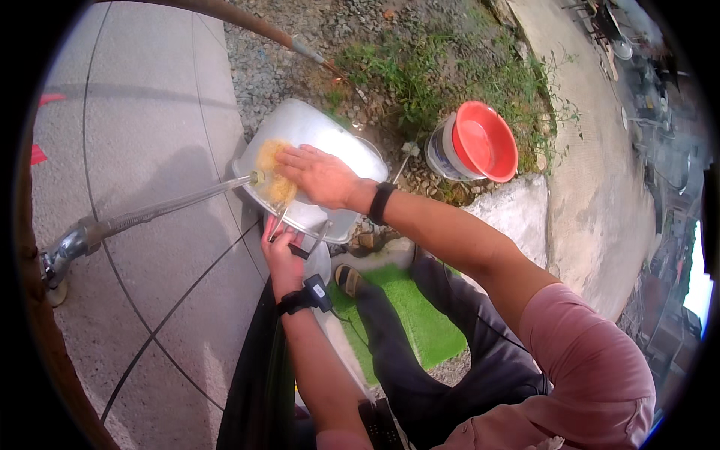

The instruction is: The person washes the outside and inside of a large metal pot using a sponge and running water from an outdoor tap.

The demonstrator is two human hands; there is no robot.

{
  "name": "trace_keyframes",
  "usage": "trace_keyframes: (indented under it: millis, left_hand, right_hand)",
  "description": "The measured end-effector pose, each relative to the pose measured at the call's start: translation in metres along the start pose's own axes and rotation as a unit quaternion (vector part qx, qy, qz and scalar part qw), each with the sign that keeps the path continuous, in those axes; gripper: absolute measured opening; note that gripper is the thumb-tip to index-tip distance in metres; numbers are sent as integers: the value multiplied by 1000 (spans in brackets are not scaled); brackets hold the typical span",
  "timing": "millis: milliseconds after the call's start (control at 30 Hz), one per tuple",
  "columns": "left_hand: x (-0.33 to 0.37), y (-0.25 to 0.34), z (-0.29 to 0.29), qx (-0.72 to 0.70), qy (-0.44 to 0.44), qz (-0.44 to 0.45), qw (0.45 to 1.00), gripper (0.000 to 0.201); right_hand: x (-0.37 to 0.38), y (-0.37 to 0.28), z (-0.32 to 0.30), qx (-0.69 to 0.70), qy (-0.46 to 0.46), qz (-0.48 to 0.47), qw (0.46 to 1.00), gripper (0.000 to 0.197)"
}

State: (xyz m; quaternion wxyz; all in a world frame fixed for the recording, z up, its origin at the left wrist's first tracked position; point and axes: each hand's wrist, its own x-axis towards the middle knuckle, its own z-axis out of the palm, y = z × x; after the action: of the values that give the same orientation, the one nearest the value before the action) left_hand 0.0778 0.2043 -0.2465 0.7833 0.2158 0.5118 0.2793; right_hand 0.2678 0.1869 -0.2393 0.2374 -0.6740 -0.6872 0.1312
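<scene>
A white plastic bucket (307, 124) lies tipped over in front of me, its rim toward the lower left. My right hand (321, 177) rests flat on its side, fingers stretched out over a yellow fibrous scrubber (274, 160) that is pressed against the wall. At the rim's near side my left hand (280, 259) is closed on the bucket, by its wire handle with a dark grip (298, 250); its exact hold is partly hidden. A clear hose (184, 201) runs from a metal tap (86, 234) and ends beside the scrubber.
To the right, a red basin (486, 141) sits tilted in another white bucket (442, 154). Weeds (405, 79) and gravel lie beyond. Large tiles (135, 142) cover the left side. Green artificial turf (427, 322) is by my feet. A rusty pipe (259, 25) crosses the top.
</scene>
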Motion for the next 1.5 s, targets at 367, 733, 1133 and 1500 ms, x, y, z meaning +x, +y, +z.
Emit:
trace_keyframes:
  millis: [367, 733, 1133, 1500]
  left_hand:
    - [38, 25, 16, 43, -14, -18, 999, 60]
    - [35, 32, 11, 12, -50, -22, 998, 63]
    - [45, 34, 12, 18, -120, -14, 992, 44]
    - [46, 44, 14, 69, -73, -43, 994, 55]
  right_hand:
    - [-14, 7, -16, -42, 25, -42, 998, 34]
    - [8, 13, -27, 39, -114, -216, 969, 24]
    - [17, 13, -8, 81, -43, -217, 972, 24]
    - [4, 9, -5, 46, -30, -181, 982, 31]
